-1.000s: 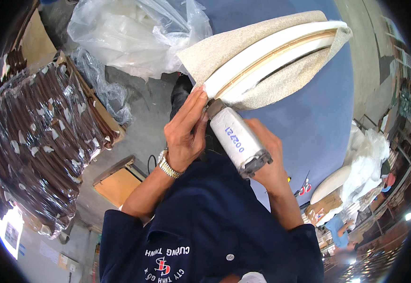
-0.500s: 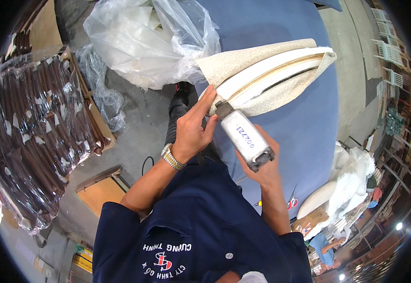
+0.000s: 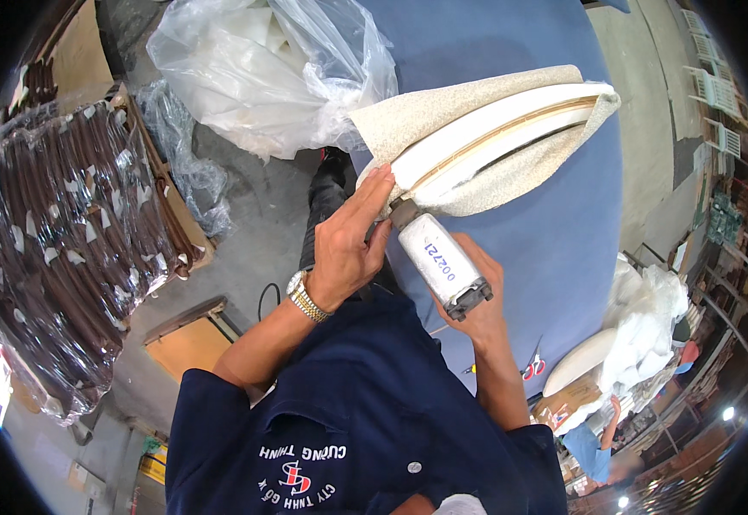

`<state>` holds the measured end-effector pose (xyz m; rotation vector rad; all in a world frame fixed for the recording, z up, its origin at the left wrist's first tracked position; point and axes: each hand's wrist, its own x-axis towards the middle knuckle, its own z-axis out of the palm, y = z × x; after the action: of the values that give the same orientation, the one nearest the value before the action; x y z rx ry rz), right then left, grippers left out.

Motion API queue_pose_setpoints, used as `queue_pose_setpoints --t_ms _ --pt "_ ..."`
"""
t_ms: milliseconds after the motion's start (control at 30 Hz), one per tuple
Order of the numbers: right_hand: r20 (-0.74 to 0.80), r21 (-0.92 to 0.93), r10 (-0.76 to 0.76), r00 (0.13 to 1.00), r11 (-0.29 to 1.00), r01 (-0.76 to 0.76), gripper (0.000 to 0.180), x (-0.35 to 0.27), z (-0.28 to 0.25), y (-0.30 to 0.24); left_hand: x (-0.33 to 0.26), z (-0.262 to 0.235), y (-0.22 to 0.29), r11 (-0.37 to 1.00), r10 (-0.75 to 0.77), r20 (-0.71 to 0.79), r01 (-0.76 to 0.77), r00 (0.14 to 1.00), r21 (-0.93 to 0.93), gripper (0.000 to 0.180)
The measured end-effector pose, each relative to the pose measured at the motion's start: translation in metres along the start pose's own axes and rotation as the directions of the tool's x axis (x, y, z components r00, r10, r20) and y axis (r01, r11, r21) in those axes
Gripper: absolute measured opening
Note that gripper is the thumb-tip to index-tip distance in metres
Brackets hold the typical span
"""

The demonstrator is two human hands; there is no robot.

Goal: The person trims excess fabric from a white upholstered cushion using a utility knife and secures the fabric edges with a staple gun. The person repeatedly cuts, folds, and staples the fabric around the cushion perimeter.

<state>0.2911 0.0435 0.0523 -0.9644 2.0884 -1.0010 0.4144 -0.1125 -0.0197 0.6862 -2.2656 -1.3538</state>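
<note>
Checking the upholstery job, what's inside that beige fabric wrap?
Inside the beige fabric a white foam pad shows, with a thin wooden edge along it. The covered rest is hidden, including its end under the left hand.

The cushioned panel [image 3: 494, 137] lies on the worktop [image 3: 554, 249], with the plastic bag [image 3: 262, 69] at its left end. The stapler [image 3: 442, 266] meets the panel's near left corner, between the left hand [image 3: 348, 249] and right hand [image 3: 477, 300]. Wrapped rods [image 3: 65, 249] lie far left.
</note>
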Motion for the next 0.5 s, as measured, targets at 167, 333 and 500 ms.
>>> queue_pose_setpoints --t_ms 167,333,500 --pt "0.032 0.006 0.035 0.999 0.999 -0.035 0.045 0.001 0.004 -0.002 -0.003 0.001 -0.002 1.000 -0.003 -0.037 0.003 0.999 -0.013 0.071" --pt "-0.095 0.088 0.009 0.995 0.996 -0.001 0.044 0.003 0.014 -0.005 0.002 -0.011 -0.010 1.000 0.002 0.014 -0.002 1.000 -0.027 0.065" --pt "-0.291 0.332 0.425 0.857 0.885 -0.326 0.037 -0.068 0.021 0.030 0.012 -0.010 -0.008 0.999 0.031 0.083 -0.029 0.996 -0.025 0.063"
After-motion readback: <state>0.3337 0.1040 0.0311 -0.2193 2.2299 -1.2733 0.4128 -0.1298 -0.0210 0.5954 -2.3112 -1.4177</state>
